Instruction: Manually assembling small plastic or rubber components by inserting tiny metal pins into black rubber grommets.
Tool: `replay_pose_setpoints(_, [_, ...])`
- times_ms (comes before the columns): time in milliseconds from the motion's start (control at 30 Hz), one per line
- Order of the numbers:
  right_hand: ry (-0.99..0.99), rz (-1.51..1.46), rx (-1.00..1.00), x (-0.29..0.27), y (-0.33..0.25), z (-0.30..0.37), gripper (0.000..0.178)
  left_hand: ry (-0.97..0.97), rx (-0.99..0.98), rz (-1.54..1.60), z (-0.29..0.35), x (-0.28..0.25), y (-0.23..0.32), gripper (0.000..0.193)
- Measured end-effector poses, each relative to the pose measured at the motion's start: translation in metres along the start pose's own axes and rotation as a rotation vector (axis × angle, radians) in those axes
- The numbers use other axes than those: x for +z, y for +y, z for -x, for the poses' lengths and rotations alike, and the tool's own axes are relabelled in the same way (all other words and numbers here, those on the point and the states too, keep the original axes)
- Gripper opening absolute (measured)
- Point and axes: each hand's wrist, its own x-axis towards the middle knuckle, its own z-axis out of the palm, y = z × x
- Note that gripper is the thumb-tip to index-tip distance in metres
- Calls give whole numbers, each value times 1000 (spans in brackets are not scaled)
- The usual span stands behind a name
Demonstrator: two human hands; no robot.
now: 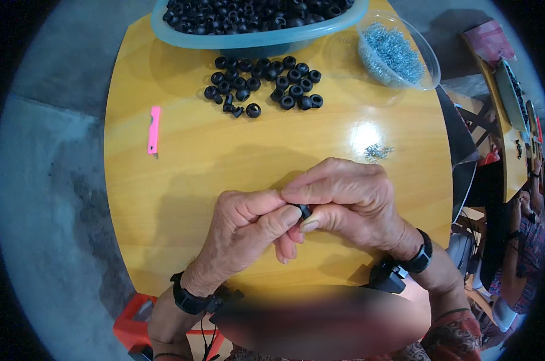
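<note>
Both hands meet over the near middle of the table. Between their fingertips is a small black plastic part [305, 211], mostly covered by the fingers. My left hand [245, 225] pinches it from the left with thumb and forefinger. My right hand [354, 195] closes on it from the other side, thumb below and fingertips above. Any smaller piece between the fingers is hidden. Farther off lies a loose group of black round hollow parts [254, 84], several with an open hole facing up. A small heap of tiny silvery metal pieces [378, 152] lies beyond my right hand.
At the far edge stands a pale blue tub [254, 40] full of black parts. Right of it, a clear round bowl [429, 63] holds many silvery pieces. A pink cutter-like tool [154, 130] lies at left. Another person [525, 246] sits at a second table on the right.
</note>
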Motion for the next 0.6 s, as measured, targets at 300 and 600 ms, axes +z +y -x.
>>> replay_pose_setpoints(300, [46, 102, -143, 0, 6, -7, 28, 15, 46, 98, -5, -6, -3, 25])
replay_pose_setpoints(600, [-1, 125, -152, -4, 4, -4, 32, 6, 9, 86, -6, -4, 1, 27])
